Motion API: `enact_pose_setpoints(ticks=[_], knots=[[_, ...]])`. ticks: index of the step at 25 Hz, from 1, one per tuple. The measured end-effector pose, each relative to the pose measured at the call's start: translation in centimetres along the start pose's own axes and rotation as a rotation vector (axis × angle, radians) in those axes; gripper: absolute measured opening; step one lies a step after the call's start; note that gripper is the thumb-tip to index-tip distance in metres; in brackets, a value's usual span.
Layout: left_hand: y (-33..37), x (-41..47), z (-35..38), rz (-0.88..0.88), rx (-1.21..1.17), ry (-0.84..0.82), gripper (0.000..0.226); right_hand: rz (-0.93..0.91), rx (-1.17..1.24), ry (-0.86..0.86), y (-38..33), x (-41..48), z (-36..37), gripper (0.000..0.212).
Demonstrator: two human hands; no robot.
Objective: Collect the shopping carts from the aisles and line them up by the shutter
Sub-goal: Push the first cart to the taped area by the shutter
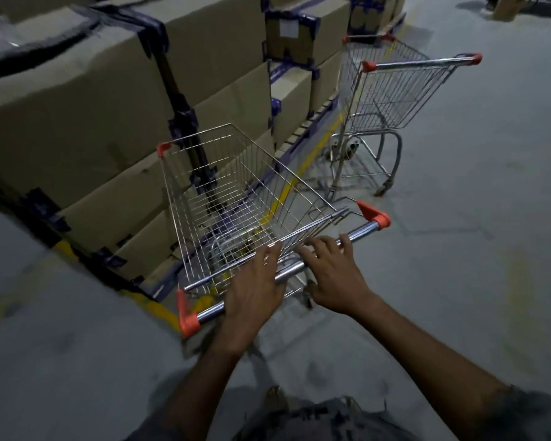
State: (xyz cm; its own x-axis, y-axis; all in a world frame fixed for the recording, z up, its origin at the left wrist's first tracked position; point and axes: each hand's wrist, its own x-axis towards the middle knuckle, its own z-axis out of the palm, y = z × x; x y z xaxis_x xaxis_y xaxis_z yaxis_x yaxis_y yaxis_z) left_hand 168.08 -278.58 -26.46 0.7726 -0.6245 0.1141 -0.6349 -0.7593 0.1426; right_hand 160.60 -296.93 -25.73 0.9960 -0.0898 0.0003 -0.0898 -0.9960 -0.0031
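**Aisle with two carts, seen from above the handle.** Stacked cardboard boxes (109, 116) wall the left side of the near cart (236, 198), whose front left corner stands just beside them. A yellow floor line (318, 148) runs under the near cart along the foot of the stack. Open grey floor (458, 249) lies right of the near cart and behind it; this is your turning room. The second cart (392, 97) stands ahead and to the right of the near cart, apart from it, with its handle toward you.

On the near cart's handle bar (360, 232), your left hand (255, 281) lies with its fingers straight across. Your right hand (334, 272) rests beside it, fingers spread. Neither appears closed, though blur hides the thumbs.

Grip wider apart for better leverage. Swing the nose off the boxes toward the open side, then line up behind the second cart, probably to nest the two.
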Motion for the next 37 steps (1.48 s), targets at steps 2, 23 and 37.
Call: enact_pose_setpoints(ticks=[2,23,37], knots=[[0.5,-0.1,0.0,-0.041,0.049,-0.010,0.081,-0.009,0.035,0.112,0.4,0.1,0.9,0.062],[9.8,-8.3,0.8,-0.456,0.264,0.054,0.062,-0.302,0.100,0.005,5.0,-4.9,-0.4,0.063],[11.9,-18.7,-2.5,-0.300,-0.034,-0.201,0.042,-0.267,0.072,-0.176,2.3,-15.9,-1.8,0.032]])
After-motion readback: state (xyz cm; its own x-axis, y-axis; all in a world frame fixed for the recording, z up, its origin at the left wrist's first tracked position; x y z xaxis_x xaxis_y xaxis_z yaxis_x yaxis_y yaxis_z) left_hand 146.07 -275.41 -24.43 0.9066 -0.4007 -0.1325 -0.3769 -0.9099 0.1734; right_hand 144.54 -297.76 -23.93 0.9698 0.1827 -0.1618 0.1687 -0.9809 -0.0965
